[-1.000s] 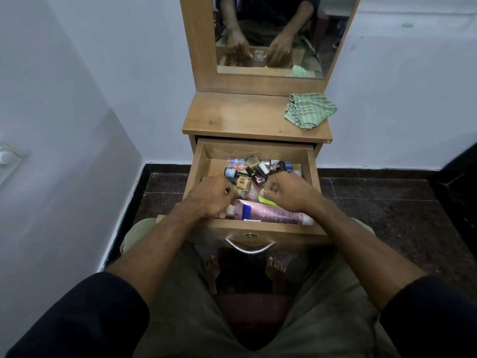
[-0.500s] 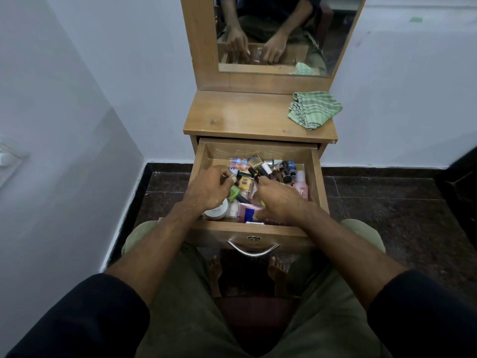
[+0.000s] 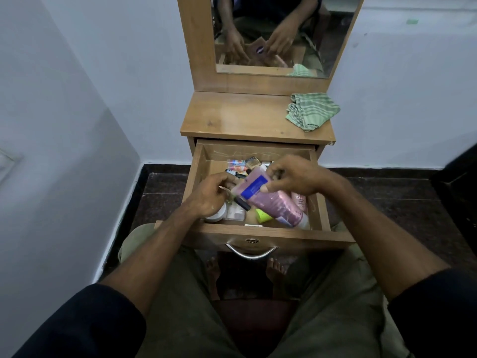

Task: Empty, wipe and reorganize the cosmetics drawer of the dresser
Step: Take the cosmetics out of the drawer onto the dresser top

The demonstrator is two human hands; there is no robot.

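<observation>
The pink tube (image 3: 273,200) is pinched near its crimped end by the right hand (image 3: 296,177) and hangs tilted over the open drawer (image 3: 258,231); soft and probably light, it is best gripped mid-body. The left hand (image 3: 209,196) curls around small items I cannot identify. The wooden worktop (image 3: 237,117) carries a green cloth (image 3: 311,111), in a white-walled corner.

Dark navy sleeves (image 3: 85,324) pushed up — olive trousers (image 3: 185,319), feet (image 3: 276,266) bare.

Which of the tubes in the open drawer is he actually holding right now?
The large pink tube with the blue label, pinched by the right hand and tilted up. The smaller pink tube and the yellow-green tube lie untouched in the wooden drawer.
</observation>
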